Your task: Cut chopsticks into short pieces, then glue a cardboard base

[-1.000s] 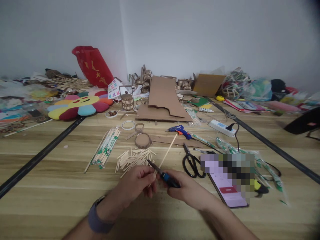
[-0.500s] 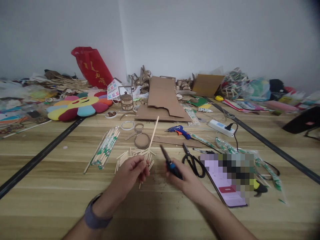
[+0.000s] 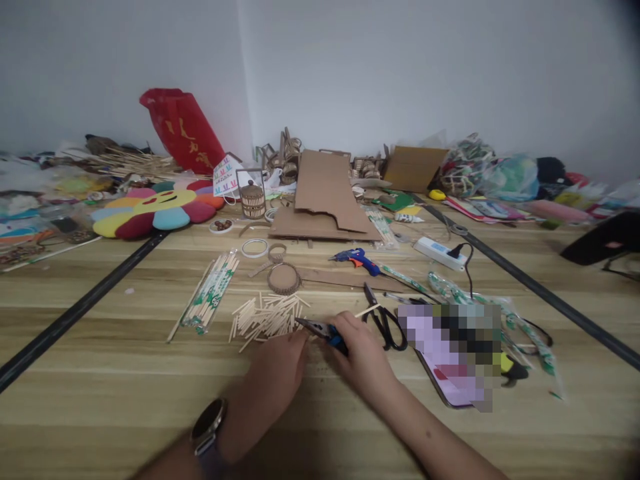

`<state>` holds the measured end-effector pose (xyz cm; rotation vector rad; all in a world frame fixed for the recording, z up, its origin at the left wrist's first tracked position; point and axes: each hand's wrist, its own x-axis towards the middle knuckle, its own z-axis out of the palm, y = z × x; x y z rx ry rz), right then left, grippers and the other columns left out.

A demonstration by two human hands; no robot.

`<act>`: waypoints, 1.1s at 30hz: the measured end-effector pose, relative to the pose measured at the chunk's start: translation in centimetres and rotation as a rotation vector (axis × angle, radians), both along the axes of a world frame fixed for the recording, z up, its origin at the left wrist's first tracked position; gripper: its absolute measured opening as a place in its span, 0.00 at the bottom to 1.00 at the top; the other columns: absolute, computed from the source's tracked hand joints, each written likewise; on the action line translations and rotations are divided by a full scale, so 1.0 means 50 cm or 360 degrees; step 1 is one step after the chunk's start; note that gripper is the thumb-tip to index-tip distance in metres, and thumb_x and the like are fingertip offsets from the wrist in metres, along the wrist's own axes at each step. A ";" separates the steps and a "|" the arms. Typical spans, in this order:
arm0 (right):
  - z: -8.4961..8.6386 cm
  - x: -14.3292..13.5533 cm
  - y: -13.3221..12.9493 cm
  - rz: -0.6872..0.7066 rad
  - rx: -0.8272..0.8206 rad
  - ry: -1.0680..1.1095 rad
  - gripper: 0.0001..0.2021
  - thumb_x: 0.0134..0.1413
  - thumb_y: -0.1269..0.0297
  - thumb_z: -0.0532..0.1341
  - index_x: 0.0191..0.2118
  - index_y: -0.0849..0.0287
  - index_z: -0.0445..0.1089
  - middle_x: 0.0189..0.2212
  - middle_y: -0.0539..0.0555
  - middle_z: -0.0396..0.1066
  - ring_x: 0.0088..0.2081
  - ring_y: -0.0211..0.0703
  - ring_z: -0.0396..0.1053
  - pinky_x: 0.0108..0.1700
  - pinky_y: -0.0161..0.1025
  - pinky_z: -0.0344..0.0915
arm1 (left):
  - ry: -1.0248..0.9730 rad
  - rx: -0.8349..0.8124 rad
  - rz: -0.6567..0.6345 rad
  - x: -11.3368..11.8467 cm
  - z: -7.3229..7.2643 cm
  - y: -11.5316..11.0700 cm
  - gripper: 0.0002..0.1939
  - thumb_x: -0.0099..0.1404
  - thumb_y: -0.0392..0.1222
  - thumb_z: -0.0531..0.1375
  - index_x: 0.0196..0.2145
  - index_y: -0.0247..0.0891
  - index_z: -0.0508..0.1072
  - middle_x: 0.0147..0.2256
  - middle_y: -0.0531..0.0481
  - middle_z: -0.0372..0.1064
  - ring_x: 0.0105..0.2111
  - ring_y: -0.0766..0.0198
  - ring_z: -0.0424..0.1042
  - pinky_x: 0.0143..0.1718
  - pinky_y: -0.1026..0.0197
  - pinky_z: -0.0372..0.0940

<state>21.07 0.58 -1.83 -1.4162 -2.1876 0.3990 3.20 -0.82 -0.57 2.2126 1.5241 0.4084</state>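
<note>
My right hand (image 3: 353,343) is closed round blue-handled pliers (image 3: 320,328), whose dark jaws point left. A thin wooden stick (image 3: 367,311) sticks out to the right behind my right hand, over the scissors (image 3: 384,320). My left hand (image 3: 285,357) is just left of the pliers, back turned up; its fingertips are hidden, and what they hold cannot be made out. A pile of short cut sticks (image 3: 270,317) lies just beyond my left hand. Behind the pile sit a round brown ring (image 3: 284,279) and a smaller ring (image 3: 277,252).
Wrapped sticks (image 3: 213,293) lie left. A blue glue gun (image 3: 357,259), a white power strip (image 3: 440,253) and a phone (image 3: 440,360) are on the right. Cardboard (image 3: 323,190), a lidded miniature bucket (image 3: 253,201) and a flower cushion (image 3: 160,210) stand or lie farther back.
My hands have come together. The stick, upright in my left hand before, now points right behind my right hand. My left wrist has turned, showing the watch face.
</note>
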 end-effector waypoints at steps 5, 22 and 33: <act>0.001 -0.006 -0.004 -0.0053 -0.0073 0.0022 0.03 0.57 0.66 0.59 0.34 0.58 0.68 0.34 0.55 0.69 0.37 0.48 0.67 0.38 0.39 0.59 | 0.0261 -0.0011 -0.0008 0.003 0.008 -0.008 0.19 0.70 0.33 0.45 0.48 0.38 0.74 0.42 0.37 0.77 0.40 0.51 0.76 0.41 0.54 0.66; 0.027 0.031 0.019 0.0318 -0.0214 0.0549 0.08 0.59 0.62 0.58 0.30 0.58 0.67 0.27 0.51 0.68 0.31 0.42 0.66 0.35 0.36 0.60 | -0.0959 -0.0681 -0.0034 -0.033 -0.005 0.033 0.19 0.67 0.55 0.49 0.30 0.38 0.68 0.23 0.51 0.70 0.22 0.63 0.68 0.25 0.63 0.60; 0.019 0.011 -0.006 0.0408 -0.0488 0.0493 0.25 0.48 0.78 0.59 0.54 0.55 0.61 0.41 0.53 0.76 0.43 0.46 0.73 0.44 0.38 0.66 | -0.1125 -0.0937 -0.0027 -0.013 -0.023 0.026 0.18 0.60 0.55 0.57 0.29 0.36 0.74 0.26 0.50 0.75 0.25 0.63 0.70 0.28 0.62 0.61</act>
